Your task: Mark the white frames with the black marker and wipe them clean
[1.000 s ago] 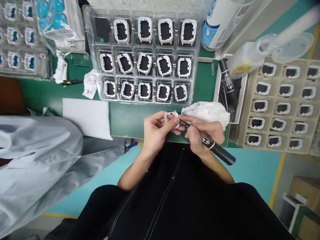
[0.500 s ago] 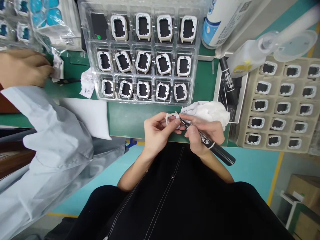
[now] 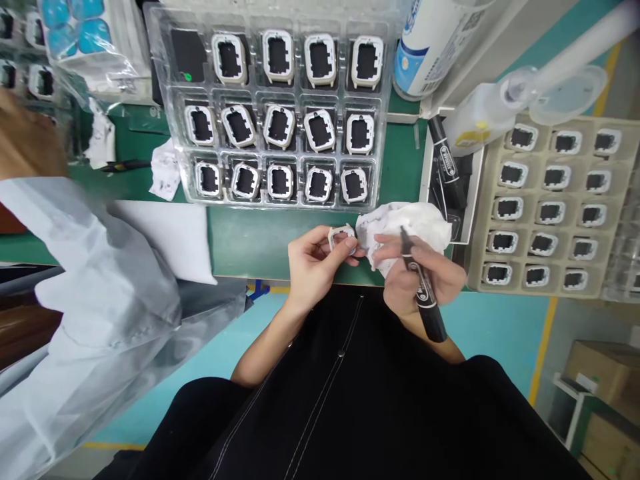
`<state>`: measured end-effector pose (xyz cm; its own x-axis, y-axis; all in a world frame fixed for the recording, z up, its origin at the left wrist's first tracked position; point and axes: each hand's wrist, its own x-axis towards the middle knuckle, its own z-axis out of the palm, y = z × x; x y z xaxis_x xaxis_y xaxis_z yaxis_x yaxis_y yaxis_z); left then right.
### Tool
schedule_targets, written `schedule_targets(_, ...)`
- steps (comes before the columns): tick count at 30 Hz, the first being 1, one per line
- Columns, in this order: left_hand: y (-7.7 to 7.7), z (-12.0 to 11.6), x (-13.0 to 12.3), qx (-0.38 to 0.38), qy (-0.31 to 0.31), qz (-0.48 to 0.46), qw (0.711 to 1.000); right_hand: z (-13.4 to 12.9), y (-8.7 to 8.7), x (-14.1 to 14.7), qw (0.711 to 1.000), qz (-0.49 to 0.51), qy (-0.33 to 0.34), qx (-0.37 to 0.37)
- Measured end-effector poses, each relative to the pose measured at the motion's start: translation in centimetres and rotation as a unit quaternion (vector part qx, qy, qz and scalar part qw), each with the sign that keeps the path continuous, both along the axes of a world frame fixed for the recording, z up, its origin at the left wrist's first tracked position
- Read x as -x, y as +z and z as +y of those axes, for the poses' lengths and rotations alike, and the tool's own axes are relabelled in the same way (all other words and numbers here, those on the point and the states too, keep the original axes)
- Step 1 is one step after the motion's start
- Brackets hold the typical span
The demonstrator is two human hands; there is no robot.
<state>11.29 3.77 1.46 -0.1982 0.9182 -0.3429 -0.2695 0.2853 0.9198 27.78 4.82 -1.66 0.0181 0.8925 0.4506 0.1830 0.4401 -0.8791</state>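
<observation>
Pinched in my left hand [image 3: 316, 263] is a small white frame [image 3: 336, 235], held above the front edge of the green table [image 3: 240, 247]. My right hand [image 3: 425, 273] is closed around a black marker [image 3: 426, 300], its tip pointing up and away from me, to the right of the frame. Under and behind my right hand lies a crumpled white cloth [image 3: 400, 223]. A clear tray [image 3: 385, 133] of similar white frames stands beyond my hands; its far left compartment holds no frame.
At the right, a beige tray [image 3: 477, 267] holds more frames, beside a box [image 3: 474, 213] with markers and a white bottle [image 3: 470, 120]. A larger bottle [image 3: 425, 53] stands behind. At left are a person's sleeve [image 3: 100, 267], a blurred hand [image 3: 30, 140] and a white pad [image 3: 165, 233].
My right hand has drawn the marker away from the frame to the right and tilted it more upright. The other person's hand has moved left. The view has shifted slightly.
</observation>
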Motion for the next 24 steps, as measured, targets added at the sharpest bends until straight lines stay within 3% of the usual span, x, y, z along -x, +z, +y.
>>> schedule_targets(4, -0.7, -0.2, -0.3, -0.017, -0.012, -0.001, 1.0, -0.1, 1.4, -2.4, 0.98, 0.0, -0.097, -0.174)
schedule_targets(9, -0.8, -0.3, -0.1, -0.033, -0.031, -0.01, 0.999, -1.8, 1.7, -4.2, 0.97, -0.132, -0.161, -0.129)
schedule_targets(12, -0.4, -0.5, 0.1, -0.019, -0.061, -0.011, 0.998, -2.4, 1.5, -4.3, 0.963, -0.227, -0.117, -0.089)
schedule_targets(18, -0.2, -1.2, -0.3, 0.0, -0.136, -0.048, 0.99, -2.0, 0.3, -4.0, 0.915, -0.365, -0.155, -0.075)
schedule_targets(24, -0.3, -1.9, -0.8, -0.045, -0.129, -0.037, 0.99, -2.4, -0.6, -4.5, 0.944, -0.227, -0.197, -0.137)
